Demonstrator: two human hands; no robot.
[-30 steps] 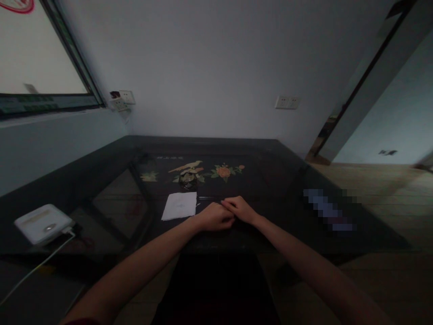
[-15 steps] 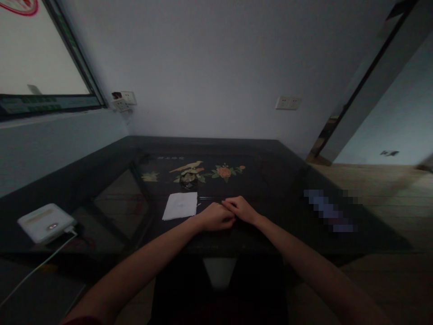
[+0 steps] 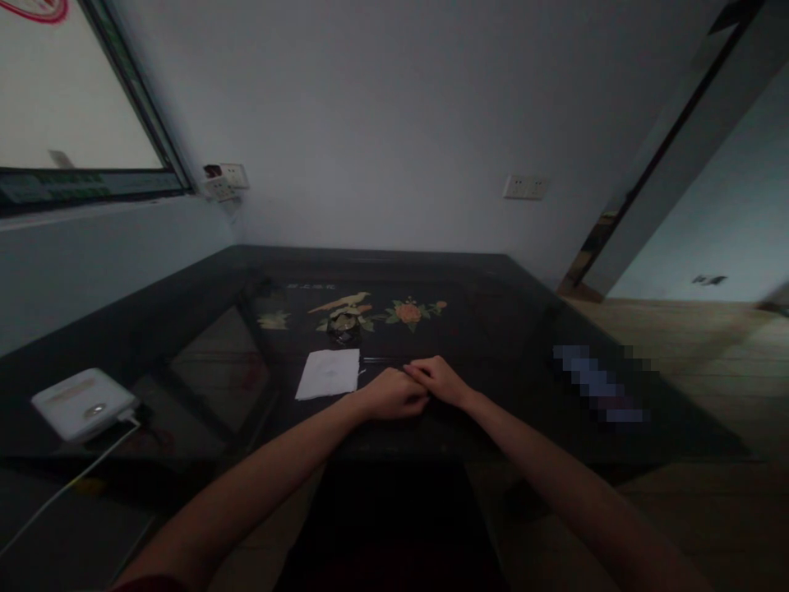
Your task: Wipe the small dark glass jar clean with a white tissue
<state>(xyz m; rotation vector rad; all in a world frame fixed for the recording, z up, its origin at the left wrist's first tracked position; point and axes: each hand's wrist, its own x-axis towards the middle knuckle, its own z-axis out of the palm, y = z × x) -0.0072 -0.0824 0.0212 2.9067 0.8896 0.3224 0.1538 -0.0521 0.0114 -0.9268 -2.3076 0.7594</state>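
My left hand rests on the dark table in a loose fist, knuckles up, and no object shows in it. Against its knuckles lies my right hand, fingers curled and touching the left hand. Just left of the fist is a square of white paper with faint marks in its middle. A small, thin pale thing beside the paper's right edge is too small to name. Behind the paper stands a small, round, dark glassy object.
The glossy black table has a painted bird and flowers. At its left lies a white box-like device with a plugged-in cable; at its right, a pixelated bluish object. Wall sockets sit beyond, and a window is at upper left.
Both hands keep the same place and shape. Below the table edge, the pale gap between my legs is now covered by dark clothing.
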